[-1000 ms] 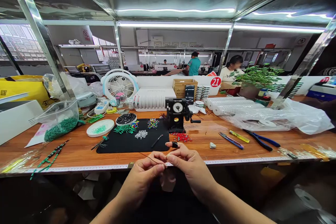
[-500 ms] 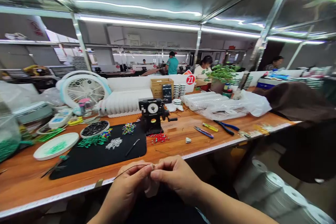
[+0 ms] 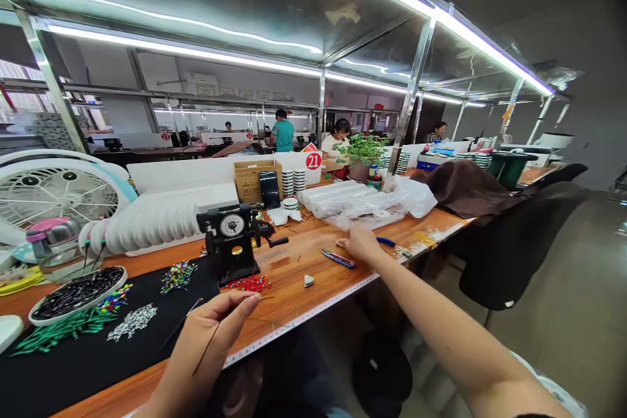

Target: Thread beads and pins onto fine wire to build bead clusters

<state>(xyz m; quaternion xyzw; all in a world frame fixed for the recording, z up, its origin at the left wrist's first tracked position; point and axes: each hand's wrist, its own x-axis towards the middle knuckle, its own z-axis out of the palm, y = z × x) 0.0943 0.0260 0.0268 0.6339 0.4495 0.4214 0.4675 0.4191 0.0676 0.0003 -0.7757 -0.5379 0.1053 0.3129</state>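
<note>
- thin dark wire point(image 3: 208, 346): pinched near its top end in the left hand, with the rest hanging down in front of the table edge
- left hand point(image 3: 215, 330): thumb and fingers pressed together on the wire, right over the corner of the black mat point(image 3: 142, 290)
- right hand point(image 3: 361, 243): stretched well away across the table point(image 3: 294, 300), fingers loosely curled (can't tell if it's actually holding anything), just beside blue-handled pliers point(image 3: 385, 241) and a pair of blue-and-red-handled pliers point(image 3: 337, 258)
- on the mat: a bowl of black beads point(image 3: 78, 294), a pile of green beaded pieces point(image 3: 63, 331), white beads point(image 3: 132, 321), and a heap of multicoloured pins point(image 3: 177, 277)
- between the hands: a black hand-crank winder with a round dial point(image 3: 232, 240), with red pieces point(image 3: 249, 283) right at its base and a small white wedge point(image 3: 308, 281) nearby
- further back: white rolls in a plastic bag point(image 3: 343, 201), a cardboard box point(image 3: 249, 181), a potted plant point(image 3: 360, 150), and a fan point(image 3: 59, 196) off to the left
- way past all that, a co-worker in a teal shirt point(image 3: 283, 135) is standing at the far tables
</note>
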